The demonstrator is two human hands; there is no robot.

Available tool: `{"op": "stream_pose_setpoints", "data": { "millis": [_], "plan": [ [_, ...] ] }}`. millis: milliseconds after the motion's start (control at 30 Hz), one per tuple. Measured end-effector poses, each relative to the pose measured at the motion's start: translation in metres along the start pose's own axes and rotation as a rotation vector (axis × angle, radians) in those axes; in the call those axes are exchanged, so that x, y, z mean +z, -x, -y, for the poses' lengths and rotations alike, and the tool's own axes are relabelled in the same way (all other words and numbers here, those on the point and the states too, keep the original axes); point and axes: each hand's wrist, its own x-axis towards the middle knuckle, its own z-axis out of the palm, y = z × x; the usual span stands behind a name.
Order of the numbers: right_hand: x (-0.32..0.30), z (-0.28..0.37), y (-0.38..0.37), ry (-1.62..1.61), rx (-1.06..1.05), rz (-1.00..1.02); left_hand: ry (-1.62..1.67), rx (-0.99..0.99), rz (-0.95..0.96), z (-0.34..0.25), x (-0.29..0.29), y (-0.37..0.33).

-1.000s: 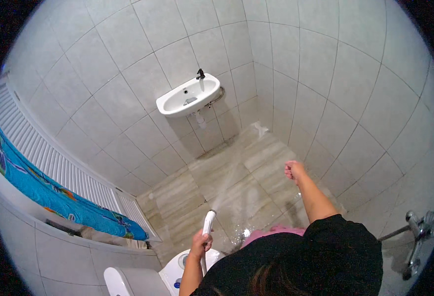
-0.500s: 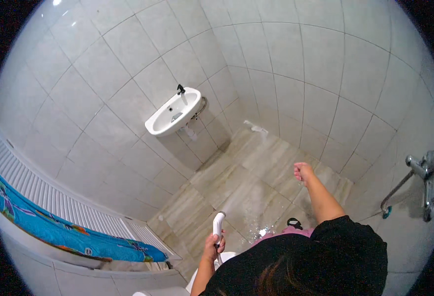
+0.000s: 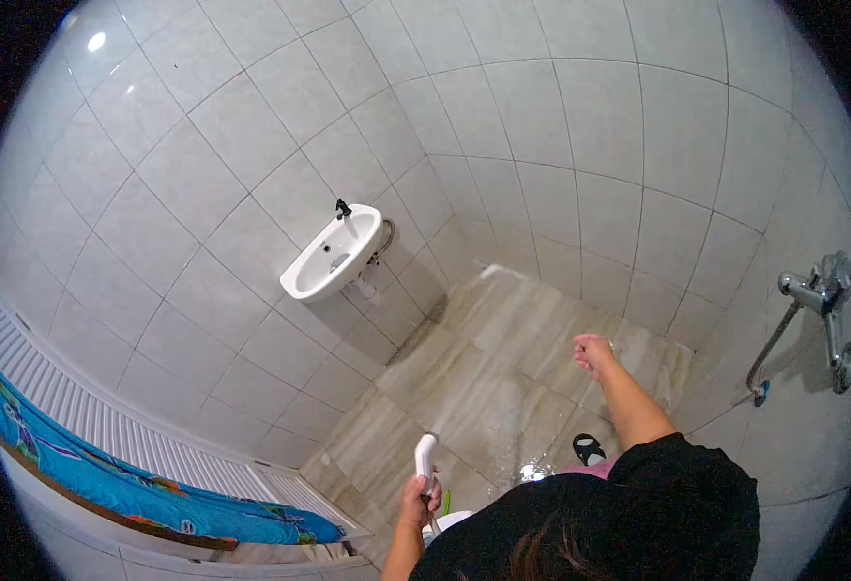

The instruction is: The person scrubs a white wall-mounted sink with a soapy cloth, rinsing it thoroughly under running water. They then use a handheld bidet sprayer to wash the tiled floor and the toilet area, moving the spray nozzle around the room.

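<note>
My left hand (image 3: 416, 501) is wrapped round the handle of a white hand shower (image 3: 425, 457), its head pointing up and away from me. A fine spray and splashes show over the tiled floor (image 3: 488, 382) to its right. My right hand (image 3: 593, 354) is held out over the floor, fingers curled in, with nothing seen in it. Below that arm a foot in a black sandal (image 3: 588, 448) stands on the wet tiles.
A small white washbasin (image 3: 334, 257) with a black tap hangs on the left wall. A chrome shower mixer (image 3: 827, 300) with a hose is on the right wall. A blue patterned cloth (image 3: 154, 499) lies along the white ribbed surface (image 3: 154, 402) at left. A white rim (image 3: 450, 523) shows beside my left wrist.
The view has shifted a little, and more of the sandal shows. The hand shower stays in my left hand, and my right arm remains stretched out. A green strip now shows by the white rim.
</note>
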Motion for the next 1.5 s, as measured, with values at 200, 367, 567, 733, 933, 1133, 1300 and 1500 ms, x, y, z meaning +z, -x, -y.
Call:
{"op": "stream_pose_setpoints", "data": {
  "millis": [200, 367, 567, 733, 933, 1133, 1300, 1500],
  "plan": [
    [0.008, 0.009, -0.017, 0.036, 0.024, 0.039, -0.071, 0.084, -0.057, 0.001, 0.006, 0.000],
    [0.023, 0.024, -0.035, 0.045, 0.000, 0.127, -0.001, 0.178, -0.168, 0.009, 0.011, -0.012],
    [0.035, 0.047, -0.064, 0.145, -0.004, 0.216, -0.119, 0.164, -0.192, 0.022, 0.017, -0.025],
    [0.048, 0.061, -0.083, 0.221, -0.006, 0.255, -0.101, 0.171, -0.285, 0.027, 0.029, -0.027],
    [0.063, 0.058, -0.099, 0.283, 0.029, 0.309, -0.176, 0.180, -0.365, 0.023, 0.038, -0.025],
    [0.082, 0.070, -0.083, 0.353, 0.031, 0.327, -0.044, 0.150, -0.255, 0.005, 0.039, -0.006],
    [0.082, 0.049, -0.080, 0.304, 0.103, 0.318, 0.162, 0.149, -0.146, -0.004, 0.034, 0.017],
    [0.071, 0.029, -0.061, 0.278, 0.144, 0.333, 0.196, 0.013, -0.068, -0.002, 0.014, 0.030]
  ]
}}
